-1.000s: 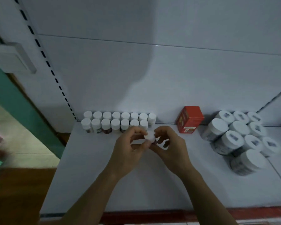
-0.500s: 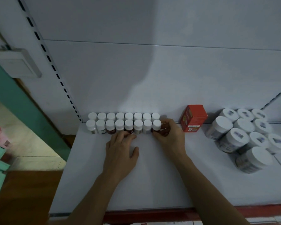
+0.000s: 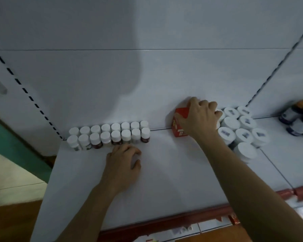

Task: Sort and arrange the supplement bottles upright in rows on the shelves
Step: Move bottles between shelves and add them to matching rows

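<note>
Shelf (image 3: pixel 173 180): white board with a red front edge (image 3: pixel 164 222), set against a white back panel (image 3: pixel 112 84).
Right hand (image 3: pixel 201 119): fingers curled over the top of the red box (image 3: pixel 179 131), thumb on its near side, gripping it.
Red box: upright at the back panel, between the small bottles (image 3: pixel 110 135) and the jars (image 3: pixel 243 135).
Left hand (image 3: pixel 122 165): resting on the shelf, fingers loosely bent, holding nothing, just in front of the small bottles.
Small bottles: 2 rows of 8, white caps, all upright, packed together at the back left.
Jars: bigger, white-lidded, clustered just right of the box.
Dark bottles (image 3: pixel 296 123): far right, on the next shelf section, blurred.
</note>
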Available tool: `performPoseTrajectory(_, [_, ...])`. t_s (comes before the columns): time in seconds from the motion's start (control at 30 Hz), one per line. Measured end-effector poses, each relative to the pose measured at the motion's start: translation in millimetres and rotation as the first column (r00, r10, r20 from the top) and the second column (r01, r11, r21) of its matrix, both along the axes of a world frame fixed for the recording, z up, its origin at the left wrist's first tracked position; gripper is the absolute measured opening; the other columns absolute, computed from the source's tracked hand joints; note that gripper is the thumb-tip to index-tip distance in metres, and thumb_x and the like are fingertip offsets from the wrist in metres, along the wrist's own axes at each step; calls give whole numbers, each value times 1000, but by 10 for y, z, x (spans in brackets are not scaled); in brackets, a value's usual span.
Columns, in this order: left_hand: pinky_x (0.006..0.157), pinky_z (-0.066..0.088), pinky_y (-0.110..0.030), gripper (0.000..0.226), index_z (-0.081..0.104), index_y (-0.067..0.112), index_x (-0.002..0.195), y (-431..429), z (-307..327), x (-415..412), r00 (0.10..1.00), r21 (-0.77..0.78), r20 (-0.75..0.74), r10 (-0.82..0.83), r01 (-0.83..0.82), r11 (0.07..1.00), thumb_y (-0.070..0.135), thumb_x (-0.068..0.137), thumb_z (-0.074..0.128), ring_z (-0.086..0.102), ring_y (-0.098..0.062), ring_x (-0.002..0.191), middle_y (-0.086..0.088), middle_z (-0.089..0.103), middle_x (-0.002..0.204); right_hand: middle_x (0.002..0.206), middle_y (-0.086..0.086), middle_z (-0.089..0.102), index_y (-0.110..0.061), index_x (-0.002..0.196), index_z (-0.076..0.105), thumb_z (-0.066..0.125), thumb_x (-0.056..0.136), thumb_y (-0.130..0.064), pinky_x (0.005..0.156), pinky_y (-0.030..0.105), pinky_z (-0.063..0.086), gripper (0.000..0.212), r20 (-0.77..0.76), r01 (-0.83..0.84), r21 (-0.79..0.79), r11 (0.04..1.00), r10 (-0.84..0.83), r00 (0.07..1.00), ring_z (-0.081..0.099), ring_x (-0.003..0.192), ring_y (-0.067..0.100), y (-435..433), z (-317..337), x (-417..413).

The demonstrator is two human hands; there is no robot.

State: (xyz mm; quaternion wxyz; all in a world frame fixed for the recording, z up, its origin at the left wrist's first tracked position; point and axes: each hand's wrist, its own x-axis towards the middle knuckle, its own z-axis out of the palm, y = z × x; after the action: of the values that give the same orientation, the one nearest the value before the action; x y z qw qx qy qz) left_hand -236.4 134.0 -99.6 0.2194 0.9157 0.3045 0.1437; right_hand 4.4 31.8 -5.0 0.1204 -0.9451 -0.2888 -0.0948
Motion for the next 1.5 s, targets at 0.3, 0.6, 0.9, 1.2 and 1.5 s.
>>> performPoseTrajectory(0.3, [79,48,-21,25,65,31,116,-241,298,638,932,-222,131,-339,361,906,22,93,67,60,-3,99,15,63,107,95,-6,65,-28,115,46,66,86,-54,79,40,55,43,-242,-20,543,840,180,953,63,93,19,-518,346,-9])
performPoseTrajectory(0.6, [102,42,-32,50,54,20,135,-862,574,1772,873,-175,394,-288,378,909,8,89,70,51,-15,120,3,54,130,109,2,66,-23,117,51,69,95,-29,76,39,63,29,-477,421,856,301,144,867,70,98,17,-1890,536,123])
performPoseTrajectory(0.9, [97,47,-46,30,68,22,108,-1615,799,2271,876,64,297,-380,379,923,28,81,57,55,-26,116,1,59,121,104,0,70,-21,117,54,63,97,-43,72,31,52,30,-591,576,803,149,77,803,69,89,10,-3046,285,727])
performPoseTrajectory(1.2, [98,41,-40,19,65,26,108,-3015,872,3330,837,140,317,-446,424,895,20,91,64,48,-17,116,12,55,115,106,5,71,-17,115,55,65,96,-38,79,38,60,30,-591,582,804,125,52,805,74,87,18,-4564,185,1729])
performPoseTrajectory(1.5, [103,43,-34,24,63,30,113,-4504,485,4599,796,-63,220,-564,589,806,17,92,65,49,-10,118,15,55,119,109,6,68,-14,117,50,67,94,-34,63,23,59,35,-579,581,813,10,-74,812,74,89,11,-6020,179,2659])
